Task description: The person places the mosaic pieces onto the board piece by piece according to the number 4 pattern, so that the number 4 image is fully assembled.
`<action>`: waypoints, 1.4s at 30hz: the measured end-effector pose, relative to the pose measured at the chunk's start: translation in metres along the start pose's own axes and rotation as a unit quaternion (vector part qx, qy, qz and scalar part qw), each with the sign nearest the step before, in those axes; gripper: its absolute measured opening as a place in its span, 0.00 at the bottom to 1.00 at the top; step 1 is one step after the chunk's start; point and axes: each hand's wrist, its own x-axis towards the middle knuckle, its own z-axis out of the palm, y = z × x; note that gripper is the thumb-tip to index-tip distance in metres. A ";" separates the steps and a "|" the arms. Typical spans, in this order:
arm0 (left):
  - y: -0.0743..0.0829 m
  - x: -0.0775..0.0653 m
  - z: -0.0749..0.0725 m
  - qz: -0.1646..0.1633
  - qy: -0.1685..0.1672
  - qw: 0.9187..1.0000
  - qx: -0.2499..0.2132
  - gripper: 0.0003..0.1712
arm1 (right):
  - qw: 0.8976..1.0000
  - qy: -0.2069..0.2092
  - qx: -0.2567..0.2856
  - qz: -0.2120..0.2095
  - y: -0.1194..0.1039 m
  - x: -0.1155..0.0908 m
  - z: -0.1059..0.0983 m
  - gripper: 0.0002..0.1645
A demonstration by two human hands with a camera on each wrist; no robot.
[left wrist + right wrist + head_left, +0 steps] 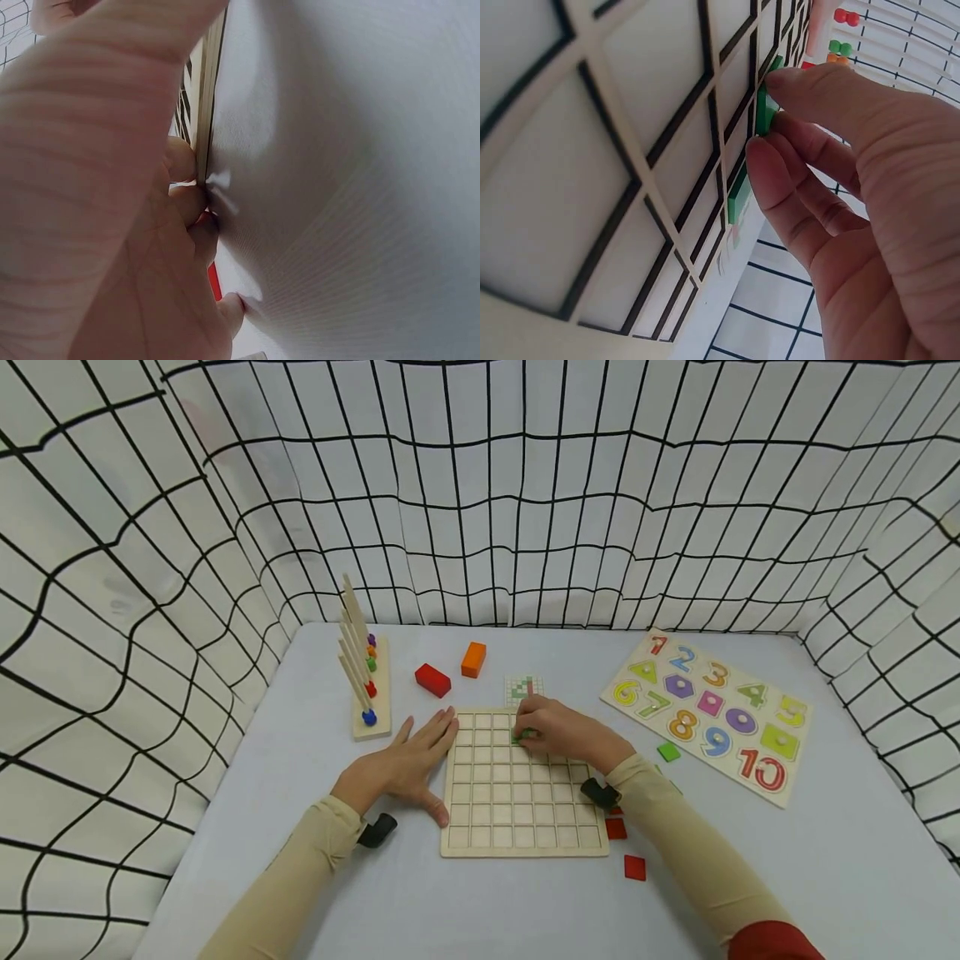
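Note:
A wooden grid board lies flat on the table before me. My left hand rests at its left edge, fingers spread, with fingertips and thumb against the side. My right hand is over the far part of the grid, pinching a green square tile between thumb and fingers, close over the cells. Beside it, a second green tile sits at the grid, partly covered by the fingers. Just behind the board lies a small card with a green and red squares pattern.
Red tiles and a green tile lie to the right, some partly under the right forearm. A number-and-shape puzzle board is at the far right. Red and orange blocks and a pegged wooden stand are at the left back.

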 end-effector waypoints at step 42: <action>0.000 0.001 -0.002 0.001 -0.005 1.000 -0.014 0.89 | 0.992 -0.032 0.052 0.113 -0.002 -0.045 -0.029 0.13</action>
